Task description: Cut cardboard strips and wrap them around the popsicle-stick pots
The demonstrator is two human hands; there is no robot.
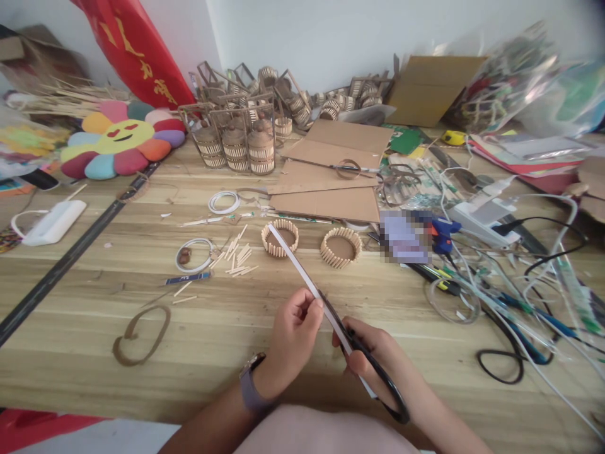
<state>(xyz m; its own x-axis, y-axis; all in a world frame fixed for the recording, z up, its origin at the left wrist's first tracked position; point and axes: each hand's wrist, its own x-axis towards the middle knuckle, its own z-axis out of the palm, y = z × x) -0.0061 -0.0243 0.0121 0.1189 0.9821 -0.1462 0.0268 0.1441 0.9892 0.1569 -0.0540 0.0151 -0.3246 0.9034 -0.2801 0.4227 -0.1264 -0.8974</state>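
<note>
A long white strip (293, 261) runs diagonally between my hands, its far end over a small round stick basket (285, 239). My left hand (299, 325) pinches the strip midway and wears a watch on its wrist. My right hand (373, 353) is closed around black-handled scissors (387, 381), and the strip's lower part passes along them under the thumb. The scissor blades lie beside the strip, partly hidden by it. A second stick basket (341, 248) stands to the right. Loose short sticks (242, 255) lie left of the first basket.
Cardboard sheets (326, 198) lie behind the baskets. Finished lantern-like pieces (235, 148) and a flower cushion (123, 140) stand at the back left. On the right are a blue glue gun (444, 234), cables and a power strip (484, 221). A brown ring strip (142, 335) lies front left.
</note>
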